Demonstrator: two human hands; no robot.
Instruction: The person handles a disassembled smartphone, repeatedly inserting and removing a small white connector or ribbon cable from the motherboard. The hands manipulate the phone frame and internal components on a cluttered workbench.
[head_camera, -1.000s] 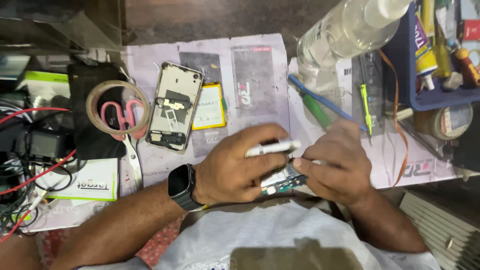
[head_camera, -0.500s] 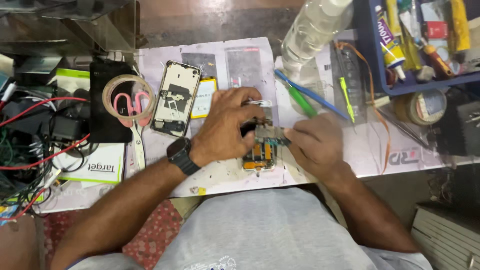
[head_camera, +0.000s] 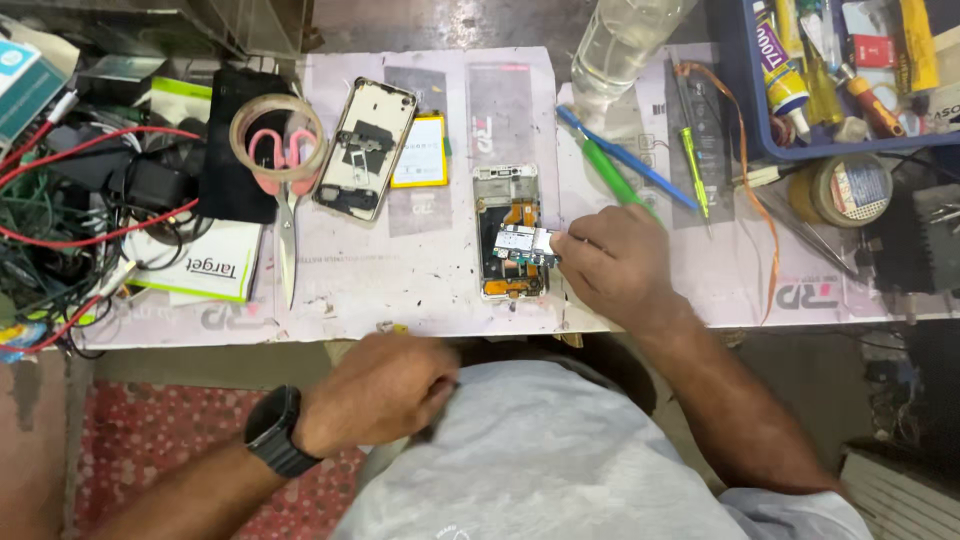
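Resting on a pale work mat (head_camera: 420, 280), an opened phone frame (head_camera: 508, 232) lies face down with its back off, showing orange flex strips and a small circuit board (head_camera: 522, 243) raised across its middle. The right hand (head_camera: 615, 262) sits just beside the frame on its right, fingers curled, with the fingertips pinching the right edge of that circuit board. The left hand (head_camera: 375, 392) is well apart from the mat, down near the person's grey shirt (head_camera: 560, 460), loosely clenched with nothing visible in it; a black watch (head_camera: 272, 432) is on its wrist.

To the left of the frame lie a second opened phone (head_camera: 365, 148), tilted, and a yellow-edged battery (head_camera: 420, 152) touching its right side. Further left, pink-handled scissors (head_camera: 285, 200) lie under a roll of clear tape (head_camera: 277, 138). Above the right hand are a green-handled tool (head_camera: 605, 172) and a blue tool (head_camera: 625, 160), crossing each other, with a clear plastic bottle (head_camera: 620, 45) beyond them. A blue tray (head_camera: 745, 110) of glue tubes and small parts stands at the upper right, and tangled red and black cables (head_camera: 80, 190) fill the left side
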